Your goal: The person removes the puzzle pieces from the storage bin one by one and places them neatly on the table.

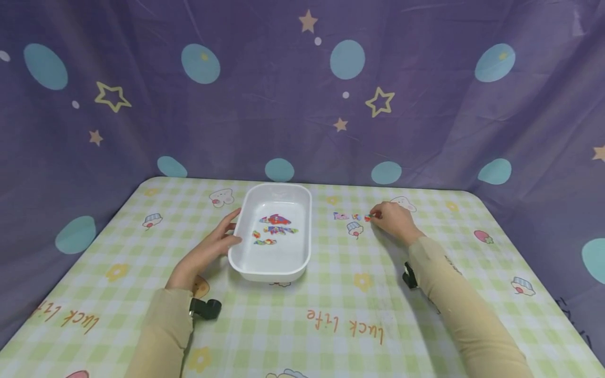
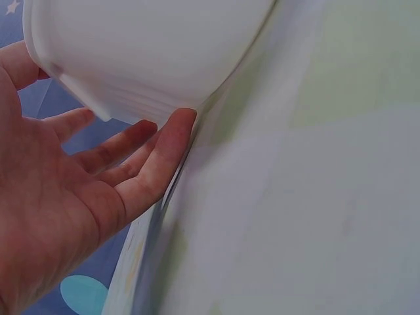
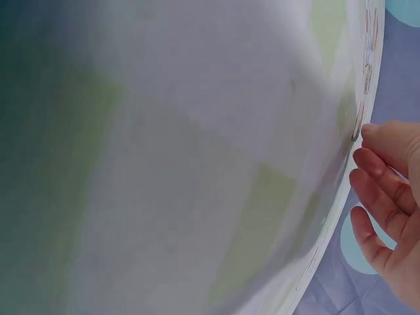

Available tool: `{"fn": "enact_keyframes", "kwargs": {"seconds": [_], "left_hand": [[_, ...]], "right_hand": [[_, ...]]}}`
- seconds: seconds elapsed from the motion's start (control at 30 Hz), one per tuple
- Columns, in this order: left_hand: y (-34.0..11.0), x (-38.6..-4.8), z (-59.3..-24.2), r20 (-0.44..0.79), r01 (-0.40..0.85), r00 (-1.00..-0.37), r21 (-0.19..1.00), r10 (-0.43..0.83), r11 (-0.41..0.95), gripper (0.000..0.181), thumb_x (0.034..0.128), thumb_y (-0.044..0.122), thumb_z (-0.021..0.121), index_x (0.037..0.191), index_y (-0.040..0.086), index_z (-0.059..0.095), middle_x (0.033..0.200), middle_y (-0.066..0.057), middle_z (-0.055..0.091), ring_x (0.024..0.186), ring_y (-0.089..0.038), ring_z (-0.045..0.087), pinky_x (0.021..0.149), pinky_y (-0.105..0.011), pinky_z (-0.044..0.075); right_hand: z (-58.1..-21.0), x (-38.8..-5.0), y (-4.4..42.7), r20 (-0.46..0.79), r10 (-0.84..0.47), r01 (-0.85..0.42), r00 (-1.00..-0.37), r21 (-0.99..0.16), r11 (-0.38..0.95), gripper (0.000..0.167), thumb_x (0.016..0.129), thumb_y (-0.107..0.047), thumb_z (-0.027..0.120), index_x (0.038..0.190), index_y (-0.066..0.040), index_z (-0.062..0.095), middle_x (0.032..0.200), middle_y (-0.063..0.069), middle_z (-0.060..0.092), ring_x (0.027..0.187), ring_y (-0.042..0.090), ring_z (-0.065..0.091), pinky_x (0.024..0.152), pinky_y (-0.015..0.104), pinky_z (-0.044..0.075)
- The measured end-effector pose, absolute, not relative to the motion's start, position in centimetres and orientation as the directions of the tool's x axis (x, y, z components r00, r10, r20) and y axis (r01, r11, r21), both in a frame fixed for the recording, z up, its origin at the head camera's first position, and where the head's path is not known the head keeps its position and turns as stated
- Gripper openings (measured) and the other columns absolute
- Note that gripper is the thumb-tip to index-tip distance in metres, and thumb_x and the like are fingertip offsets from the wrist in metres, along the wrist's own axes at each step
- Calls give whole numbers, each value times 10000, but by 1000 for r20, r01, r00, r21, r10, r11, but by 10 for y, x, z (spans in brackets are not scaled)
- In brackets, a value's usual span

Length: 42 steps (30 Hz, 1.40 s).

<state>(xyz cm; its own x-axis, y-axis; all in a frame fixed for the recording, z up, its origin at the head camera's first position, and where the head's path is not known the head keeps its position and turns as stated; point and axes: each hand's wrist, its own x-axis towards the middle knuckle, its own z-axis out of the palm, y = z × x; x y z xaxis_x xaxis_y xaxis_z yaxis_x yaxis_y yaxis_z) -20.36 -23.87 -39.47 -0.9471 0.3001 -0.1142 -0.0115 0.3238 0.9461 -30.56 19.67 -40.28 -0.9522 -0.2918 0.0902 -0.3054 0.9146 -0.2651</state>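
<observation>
Progress: several bright pieces (image 1: 277, 220) lie inside the tray (image 1: 270, 262), two other pieces (image 1: 341, 216) remain outside on the cloth (image 1: 340, 262), and the right hand (image 1: 394, 218) pinches a red piece (image 1: 367, 218) beside them, the left hand (image 1: 214, 248) touching the tray's side, fingers spread.

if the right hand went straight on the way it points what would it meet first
The right hand points left, with a red piece at its fingertips. Beyond that, it would probably first meet the small multicoloured piece, though the hand's height is hard to judge.
</observation>
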Motion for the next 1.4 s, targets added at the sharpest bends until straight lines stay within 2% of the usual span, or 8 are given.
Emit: {"fn": "enact_keyframes", "kwargs": {"seconds": [0.37,0.73,1.1,1.4], "left_hand": [[-239,-204,-396,-119,-17,-946,947,302,320,670,924,195,463,1458,336,84,1369,-207,286,1161,-381,421,803,-369,476],[-238,-205,-396,-136,-33,-947,943,293,332,676,918,194,461,1462,323,80,1377,-212,280,1170,-384,416,816,-369,472],[-239,-207,-397,-139,-33,-948,937,286,347,679,919,206,464,1462,324,74,1387,-211,270,1171,-383,417,818,-370,474],[-240,-207,-398,-135,-34,-949,943,286,332,677,921,198,462,1463,322,76,1383,-213,267,1170,-393,417,811,-368,478]], "right_hand": [[-387,-299,177,128,-343,-365,-930,-234,901,188,817,-233,625,954,-125,697,858,18,665,763,172,601,648,370,461],[-368,-288,140,189,-448,-482,-874,-208,851,138,828,-230,620,919,-153,689,803,-35,642,661,112,564,583,296,450],[-360,-282,103,241,-513,-563,-824,-244,789,164,845,-258,624,957,-159,690,829,-42,643,677,97,578,611,290,466],[-352,-278,66,297,-552,-620,-779,-241,746,139,832,-257,623,922,-170,683,791,-58,632,695,83,566,622,258,446]]}}
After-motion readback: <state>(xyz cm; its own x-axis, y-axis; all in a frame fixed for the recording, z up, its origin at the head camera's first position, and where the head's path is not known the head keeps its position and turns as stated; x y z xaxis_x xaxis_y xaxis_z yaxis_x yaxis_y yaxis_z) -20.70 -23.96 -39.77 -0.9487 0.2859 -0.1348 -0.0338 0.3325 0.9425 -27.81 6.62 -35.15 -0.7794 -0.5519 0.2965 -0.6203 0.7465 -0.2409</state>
